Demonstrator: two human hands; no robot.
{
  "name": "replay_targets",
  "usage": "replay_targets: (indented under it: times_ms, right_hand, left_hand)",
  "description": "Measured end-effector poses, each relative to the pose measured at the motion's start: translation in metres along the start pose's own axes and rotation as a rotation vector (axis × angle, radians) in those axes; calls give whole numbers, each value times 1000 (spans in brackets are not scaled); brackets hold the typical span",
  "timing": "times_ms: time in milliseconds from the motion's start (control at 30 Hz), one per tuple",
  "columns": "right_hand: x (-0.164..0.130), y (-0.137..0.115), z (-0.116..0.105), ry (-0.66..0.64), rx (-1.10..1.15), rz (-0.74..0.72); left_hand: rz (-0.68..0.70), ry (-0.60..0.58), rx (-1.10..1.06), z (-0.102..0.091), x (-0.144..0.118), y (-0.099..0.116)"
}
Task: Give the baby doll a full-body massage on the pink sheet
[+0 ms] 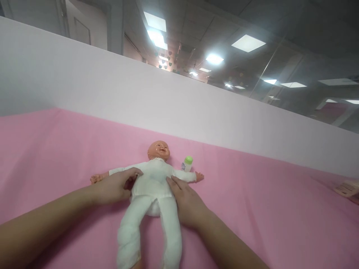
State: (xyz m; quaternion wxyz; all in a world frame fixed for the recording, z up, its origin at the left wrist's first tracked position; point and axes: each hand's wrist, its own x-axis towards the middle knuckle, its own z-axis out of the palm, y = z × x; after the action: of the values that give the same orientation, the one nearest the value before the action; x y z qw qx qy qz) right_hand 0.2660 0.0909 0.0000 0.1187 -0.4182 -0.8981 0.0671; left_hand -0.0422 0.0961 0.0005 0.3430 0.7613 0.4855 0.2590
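A baby doll [153, 179] in a white cloth suit lies on its back, head away from me and arms spread wide. At its side on the left of the view, my left hand [117, 185] is curled, with fingertips and thumb against the torso's edge. My right hand [187, 201] grips the opposite side, its fingers close together along the cloth and their undersides hidden. Just beyond the doll's arm on the right is a small bottle [187, 163] with a green cap. The doll's feet are mostly cut off by the frame's lower edge.
Pink sheeting [238, 209] covers the surface under the doll. Behind it runs a low white wall [168, 104]. At the far right edge is a pale pink slatted object [347, 188], partly out of view. Lit ceiling panels [248, 43] show beyond the wall.
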Motion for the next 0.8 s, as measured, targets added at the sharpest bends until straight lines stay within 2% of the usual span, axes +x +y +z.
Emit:
replay_targets:
  times_ms: [67, 133, 233, 300, 433, 533, 633, 700, 800]
  right_hand:
    - [-1, -11, 1, -12, -23, -53]
    - [-2, -21, 0, -35, -69, -87]
    - [-3, -36, -3, -53, -129, -115]
    - [-5, -45, -4, -54, -131, -189]
    - [-9, -61, -6, -13, -143, -454]
    - [-9, -71, -2, 70, -177, -656]
    - [-8, -79, 10, 168, -179, -843]
    - [-8, -83, 18, 197, -163, -889]
    - [-10, -88, 22, 173, -121, -934]
  left_hand:
    - [-89, 95, -3, -2, 5, -7]
    - [-148, 204, 91, -1, 9, -8]
    - [-132, 284, 229, 3, 13, -4]
    - [-133, 295, 279, 6, 15, -2]
    - [-125, 294, 322, 8, 18, -7]
    - [-82, 273, 372, 7, 20, -16]
    - [-108, 233, 474, 8, 22, -21]
    - [-139, 212, 518, 9, 23, -21]
    - [-173, 211, 521, 10, 23, -19]
